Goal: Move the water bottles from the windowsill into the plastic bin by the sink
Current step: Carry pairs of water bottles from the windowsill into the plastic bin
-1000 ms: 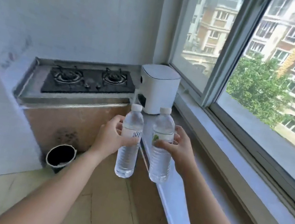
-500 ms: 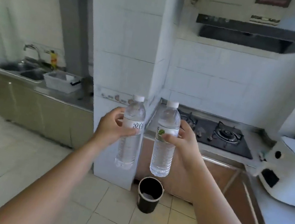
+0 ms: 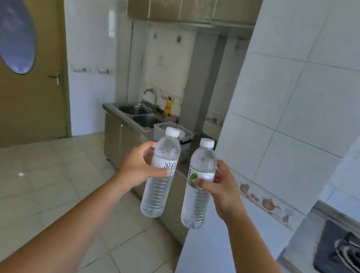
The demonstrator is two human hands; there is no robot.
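The left hand [image 3: 139, 165] is wrapped around one upright water bottle [image 3: 160, 174]. The right hand [image 3: 220, 189] grips the other bottle [image 3: 198, 185] just beside it, both well short of the plastic bin [image 3: 159, 130] on the counter's sink end.

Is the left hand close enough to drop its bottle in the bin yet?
Probably not yet. The left hand holds its bottle well short of the bin on the counter by the sink. Open floor leaves the way free.

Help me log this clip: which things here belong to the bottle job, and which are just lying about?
Job: left bottle in left hand; right bottle in right hand; plastic bin.
Lying about: sink, faucet, yellow bottle, gas stove, door.
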